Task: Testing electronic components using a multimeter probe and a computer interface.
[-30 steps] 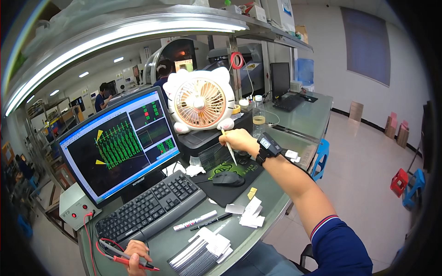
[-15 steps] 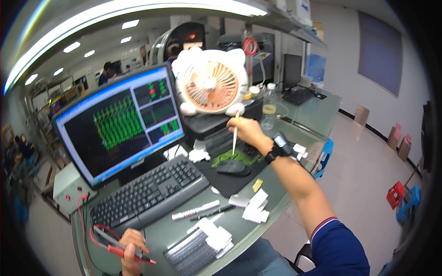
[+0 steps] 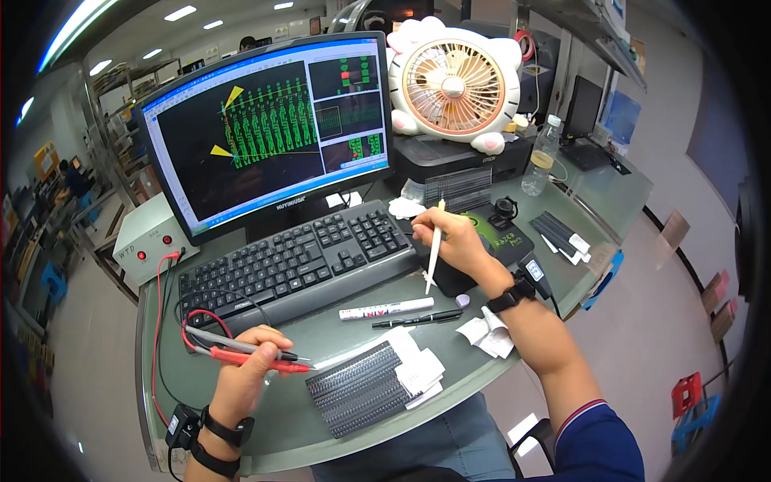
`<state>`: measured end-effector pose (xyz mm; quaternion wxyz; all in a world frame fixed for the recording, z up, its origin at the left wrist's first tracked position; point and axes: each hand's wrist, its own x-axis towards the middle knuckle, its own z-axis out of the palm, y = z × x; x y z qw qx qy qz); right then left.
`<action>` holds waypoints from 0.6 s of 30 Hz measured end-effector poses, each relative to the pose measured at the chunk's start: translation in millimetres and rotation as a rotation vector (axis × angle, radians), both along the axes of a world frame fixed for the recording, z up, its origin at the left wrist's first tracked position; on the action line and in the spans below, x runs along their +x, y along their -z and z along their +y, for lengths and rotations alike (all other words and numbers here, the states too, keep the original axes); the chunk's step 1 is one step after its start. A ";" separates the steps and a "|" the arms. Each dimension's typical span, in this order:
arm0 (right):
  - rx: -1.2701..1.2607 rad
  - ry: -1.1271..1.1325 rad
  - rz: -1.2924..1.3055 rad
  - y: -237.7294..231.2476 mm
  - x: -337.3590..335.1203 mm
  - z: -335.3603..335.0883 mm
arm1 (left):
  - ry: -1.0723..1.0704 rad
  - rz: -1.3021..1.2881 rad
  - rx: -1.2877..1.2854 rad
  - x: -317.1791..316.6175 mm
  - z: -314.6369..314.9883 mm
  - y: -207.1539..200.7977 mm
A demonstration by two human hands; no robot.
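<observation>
My left hand [image 3: 245,376] is closed around a red test probe [image 3: 283,366] and a grey-black test probe [image 3: 277,350]. Their metal tips meet close to the upper left edge of a dark ribbed panel [image 3: 360,392], which lies flat at the table's front. White paper slips [image 3: 419,373] cover that panel's right end. My right hand [image 3: 459,241] pinches a slender white pointed stick [image 3: 434,261], tip down over the edge of the black mouse mat [image 3: 450,283]. Between the hands lie a white marker [image 3: 385,308] and a black pen [image 3: 418,320].
A keyboard [image 3: 297,249] sits before a monitor [image 3: 265,120] showing green patterns. Leads run from a grey box [image 3: 144,241]. A white and pink fan [image 3: 454,80] stands on a black printer [image 3: 450,165]. Farther right are a bottle [image 3: 541,157] and more dark strips [image 3: 560,234].
The view has shifted. My left hand has brought the probe tips to the ribbed panel. My right hand with the stick has come nearer, from the mouse area. Yellow markers now show on the monitor.
</observation>
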<state>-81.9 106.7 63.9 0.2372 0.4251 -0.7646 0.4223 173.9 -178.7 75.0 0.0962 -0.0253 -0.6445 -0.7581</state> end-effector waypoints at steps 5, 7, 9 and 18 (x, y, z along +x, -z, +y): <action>-0.047 -0.008 -0.093 3.3 -2.0 2.0 | 0.187 -0.042 -0.103 3.9 1.6 0.4; -0.013 -0.012 -0.108 3.6 1.3 2.0 | 0.258 -0.095 -0.149 6.1 6.4 -2.9; 0.023 -0.016 -0.122 2.8 3.3 0.8 | 0.291 -0.116 -0.206 5.8 9.5 -1.8; 0.017 -0.063 -0.136 3.1 2.6 -0.3 | 0.382 -0.182 -0.291 7.7 16.2 -0.3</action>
